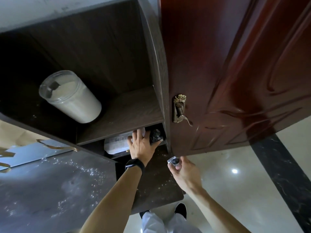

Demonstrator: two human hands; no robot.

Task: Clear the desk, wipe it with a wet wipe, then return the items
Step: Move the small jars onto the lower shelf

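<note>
The left hand (143,143) is seen inside the low gap at the back right corner of the desk (50,190). Its fingers are spread and look straight, and they are laid on the right end of a white pack (116,145). Nothing is seen to be grabbed by it yet. A lumpy black thing (156,135) is found just beside the thumb, on the right. A dark watch (134,165) is worn on that wrist.

The white pack is laid flat in the gap, under the shelf board (126,115). Its long side is set left to right, along the front edge of the gap. Most of it is to the left of the hand. The words on it cannot be read, so it is only guessed to be the wet wipes.

The right hand (183,170) is held outside the gap, by the right edge of the desk. A small silver and black thing (174,161) is pinched in its fingers. So the left hand is the nearer one to the pack, and the right hand is full.

To get the pack out, it would likely have to be pulled toward the front edge, with care that the black thing is not knocked.

A big clear jar (70,96) with white stuff inside is kept on the shelf board. White specks are spread over the desk. A red-brown door (235,64) with a gold handle (180,110) is seen close on the right.
</note>
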